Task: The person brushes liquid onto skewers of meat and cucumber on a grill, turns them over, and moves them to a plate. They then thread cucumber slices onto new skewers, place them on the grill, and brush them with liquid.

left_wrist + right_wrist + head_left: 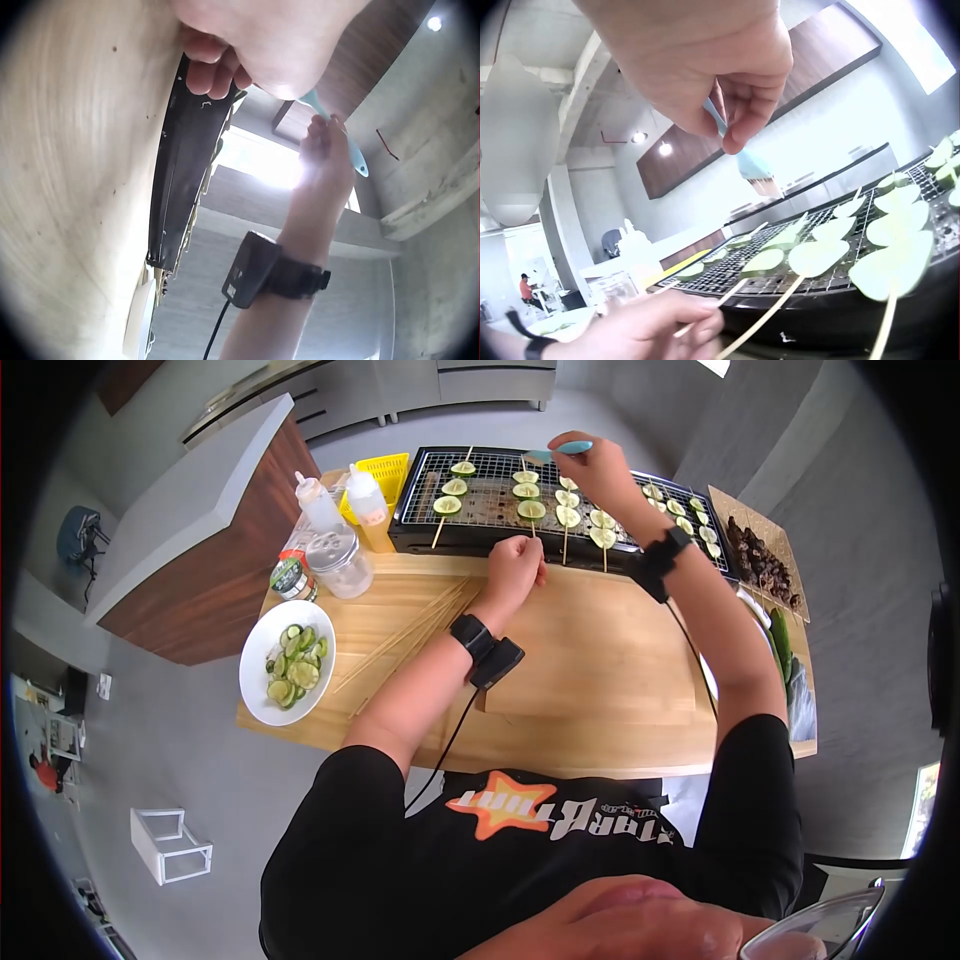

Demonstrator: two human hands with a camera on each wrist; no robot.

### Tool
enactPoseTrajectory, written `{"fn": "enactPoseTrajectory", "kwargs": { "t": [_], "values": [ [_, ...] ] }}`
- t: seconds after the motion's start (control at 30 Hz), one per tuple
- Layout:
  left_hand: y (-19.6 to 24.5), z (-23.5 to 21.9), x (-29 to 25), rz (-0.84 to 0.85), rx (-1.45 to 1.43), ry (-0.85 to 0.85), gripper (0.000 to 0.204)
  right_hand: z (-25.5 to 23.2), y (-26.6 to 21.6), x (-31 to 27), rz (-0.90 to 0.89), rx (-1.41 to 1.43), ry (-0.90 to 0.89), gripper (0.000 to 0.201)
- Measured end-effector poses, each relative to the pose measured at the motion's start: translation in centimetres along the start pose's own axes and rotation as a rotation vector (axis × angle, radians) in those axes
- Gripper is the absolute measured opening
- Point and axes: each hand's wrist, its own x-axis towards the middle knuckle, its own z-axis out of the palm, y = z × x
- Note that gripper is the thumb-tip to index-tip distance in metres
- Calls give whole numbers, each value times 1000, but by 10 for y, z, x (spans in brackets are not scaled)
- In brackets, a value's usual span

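Note:
My left hand [515,568] is at the front edge of the black grill [425,540], its thumb and fingers pinching the end of a wooden skewer [733,292]. On that skewer are pale green-rimmed slices [531,510], lying over the wire grate. Above the grate, my right hand [600,470] grips the light blue handle of a basting brush [754,165]. The brush's bristles point down, a short way above the slices in the right wrist view. Several more skewers of slices [567,517] lie side by side along the grill, their bare ends sticking out towards me.
Left of the grill stand squeeze bottles [370,510], a glass shaker jar [340,563] and a yellow basket [388,472]. A white bowl [252,660] of slices is at the table's left end, near loose skewers [400,632]. Dark meat skewers [765,560] and green cucumbers [780,635] lie at right.

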Motion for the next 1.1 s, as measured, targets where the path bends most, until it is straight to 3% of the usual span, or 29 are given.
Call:
{"fn": "enactPoseTrajectory", "kwargs": {
  "t": [0.03, 0.17, 0.2, 0.3, 0.43, 0.53, 0.63, 0.73, 0.87, 1.1],
  "values": [
    [2, 0, -1, -7, 0, 2, 29, 8, 5, 7, 55, -49, -42, 18],
    [1, 0, 3, -37, -48, 17, 28, 37, 27, 12, -56, -118, -98, 18],
    [-1, -1, 3, -41, -68, 20, 28, 37, 31, 12, 6, -121, -117, 19],
    [-2, -1, 4, -22, -93, 19, 28, 17, -15, 0, 161, -113, -133, 22],
    [-11, -1, 7, 9, -85, 29, 29, 14, -5, -19, -29, -148, -202, 19],
    [-6, 0, 7, -16, -114, 33, 29, -2, -45, -30, 170, -133, -172, 17],
    [-3, 0, 5, -17, -148, 35, 29, 0, -41, -42, 125, -113, -246, 16],
    [-5, 0, 7, -3, -201, 72, 28, 3, -24, -41, 110, 31, -12, 17],
    [-4, 5, 2, 90, -105, 148, 27, 0, -10, -32, 128, 49, 115, 19],
    [-21, 5, 10, 245, 5, 204, 28, 6, -7, -26, 124, 176, 121, 21]
  ]
}}
